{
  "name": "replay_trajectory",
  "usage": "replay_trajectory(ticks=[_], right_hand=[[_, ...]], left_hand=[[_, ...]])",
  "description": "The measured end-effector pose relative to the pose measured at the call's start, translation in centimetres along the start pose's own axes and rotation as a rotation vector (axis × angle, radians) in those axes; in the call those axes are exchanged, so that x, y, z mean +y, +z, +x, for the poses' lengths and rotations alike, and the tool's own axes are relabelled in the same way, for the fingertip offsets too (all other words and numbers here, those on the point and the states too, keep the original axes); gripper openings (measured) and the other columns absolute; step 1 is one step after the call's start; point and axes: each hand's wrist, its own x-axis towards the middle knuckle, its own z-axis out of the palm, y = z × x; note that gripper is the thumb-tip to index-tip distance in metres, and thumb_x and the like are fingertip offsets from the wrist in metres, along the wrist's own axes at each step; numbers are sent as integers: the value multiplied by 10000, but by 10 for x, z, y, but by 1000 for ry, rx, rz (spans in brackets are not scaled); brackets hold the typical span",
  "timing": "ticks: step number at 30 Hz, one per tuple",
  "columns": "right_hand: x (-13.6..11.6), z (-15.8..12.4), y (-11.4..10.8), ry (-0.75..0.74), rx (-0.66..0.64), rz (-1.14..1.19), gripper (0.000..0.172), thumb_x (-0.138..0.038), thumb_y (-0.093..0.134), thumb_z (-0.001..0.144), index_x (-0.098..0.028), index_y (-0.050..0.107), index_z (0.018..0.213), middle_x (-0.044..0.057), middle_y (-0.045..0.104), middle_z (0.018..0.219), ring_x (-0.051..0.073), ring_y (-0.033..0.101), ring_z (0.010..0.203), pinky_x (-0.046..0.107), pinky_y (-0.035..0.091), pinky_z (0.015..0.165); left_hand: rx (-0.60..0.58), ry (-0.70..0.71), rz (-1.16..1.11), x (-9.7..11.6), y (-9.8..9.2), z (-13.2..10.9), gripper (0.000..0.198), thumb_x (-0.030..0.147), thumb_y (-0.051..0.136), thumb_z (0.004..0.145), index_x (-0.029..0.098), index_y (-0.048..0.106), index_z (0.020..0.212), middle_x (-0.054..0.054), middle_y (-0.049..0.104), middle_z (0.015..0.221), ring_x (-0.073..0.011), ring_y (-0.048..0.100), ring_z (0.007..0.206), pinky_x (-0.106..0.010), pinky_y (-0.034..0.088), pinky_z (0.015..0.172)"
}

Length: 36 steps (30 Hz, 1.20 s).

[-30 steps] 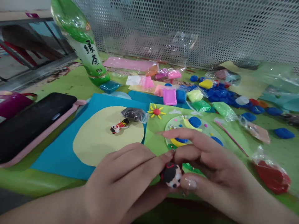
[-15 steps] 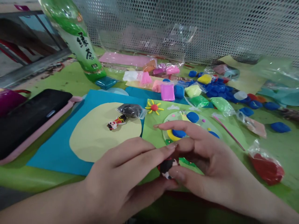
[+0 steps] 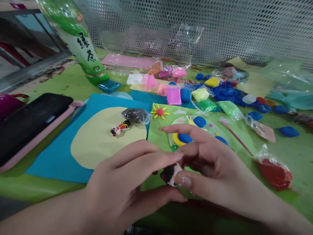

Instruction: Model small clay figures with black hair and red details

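Between both hands is a small clay figure head [image 3: 170,174], black on top with a pale face and a bit of red. My left hand [image 3: 133,173] holds it from the left, fingers over the top and thumb below. Thumb and bent fingers of my right hand [image 3: 207,163] pinch it from the right, the index finger stretched out above. Past my left hand, a finished-looking clay figure [image 3: 119,128] lies on a cream paper oval [image 3: 90,147], beside a bag of black clay [image 3: 136,115]. Behind my right hand, a green card [image 3: 158,130] carries a clay sun [image 3: 160,112] and blue-shelled snails.
A green tea bottle [image 3: 85,49] stands at back left, near a black phone [image 3: 36,120] with a pink edge. Bagged clay in several colours, blue lumps [image 3: 226,93], a pink stick [image 3: 237,137] and red clay [image 3: 276,173] lie right. A perforated metal panel [image 3: 146,26] rises behind.
The clay head has turned and shifted slightly left in my fingers, showing more of its black top. Both hands keep their grip, and the view has shifted a little.
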Motion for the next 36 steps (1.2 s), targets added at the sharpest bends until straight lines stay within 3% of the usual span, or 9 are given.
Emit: replay_trajectory(ticks=[6, 14, 17, 19, 22, 24, 27, 32, 36], right_hand=[[0, 0, -4, -33, -103, 204, 357, -347, 599, 923, -275, 484, 1253, -61, 642, 765, 54, 572, 586, 147, 532, 595], [2, 3, 0, -58, -31, 87, 353, -181, 591, 890, -282, 464, 1203, -83, 614, 744, 55, 527, 577, 122, 470, 531], [3, 0, 1, -108, -27, 95, 366, -166, 562, 902, -256, 441, 1235, -71, 613, 771, 52, 555, 622, 116, 485, 576], [4, -1, 2, -135, -32, 88, 425, -151, 598, 889, -268, 422, 1258, -67, 634, 836, 41, 597, 694, 98, 497, 641], [5, -1, 3, -198, -21, 6, 466, -151, 652, 877, -316, 444, 1261, -84, 655, 892, 29, 635, 755, 74, 509, 683], [6, -1, 3, -252, -11, -53, 417, -173, 659, 884, -310, 504, 1246, -80, 678, 903, 42, 662, 809, 85, 528, 714], [6, -1, 2, -322, 30, -134, 338, -179, 618, 910, -246, 573, 1239, -38, 722, 998, 77, 692, 893, 136, 554, 797], [6, -3, 0, -446, 91, -480, 400, -155, 599, 921, -199, 565, 1317, -24, 729, 1110, 66, 668, 971, 92, 494, 902], [7, -2, -4, -581, 101, -585, 377, -174, 620, 916, -164, 597, 1292, -4, 730, 1120, 66, 654, 1019, 61, 466, 926]], left_hand=[[-15, -37, -120, 0, -3, -1, 230, 374, 560, 937, 178, 675, 970, 25, 696, 762, -41, 663, 665, -37, 536, 714], [-4, -24, -69, 0, -3, -1, 282, 444, 579, 912, 183, 653, 991, -1, 720, 807, -73, 695, 697, -84, 575, 675], [42, -47, -62, 1, -1, -1, 233, 377, 563, 936, 172, 671, 945, 9, 714, 785, -54, 684, 704, -68, 556, 691], [85, -91, -31, 3, 1, -4, 277, 437, 564, 928, 194, 686, 879, 32, 694, 742, -36, 655, 661, -55, 542, 677], [80, -208, -75, 2, 5, -10, 293, 510, 592, 888, 236, 695, 874, 52, 688, 758, -35, 610, 637, -68, 540, 643], [71, -257, -170, 1, 7, -14, 228, 449, 609, 892, 242, 684, 954, 35, 702, 839, -59, 615, 695, -101, 544, 606], [113, -214, -186, 0, 8, -16, 166, 385, 589, 913, 263, 640, 1015, 31, 692, 869, -79, 627, 755, -129, 555, 597], [142, -179, -66, -2, 7, -19, 190, 423, 559, 929, 259, 650, 961, 25, 704, 853, -107, 641, 775, -185, 587, 794], [45, -142, -26, -4, -2, -19, 232, 437, 502, 953, 257, 630, 1026, 22, 729, 939, -106, 680, 842, -143, 581, 784]])
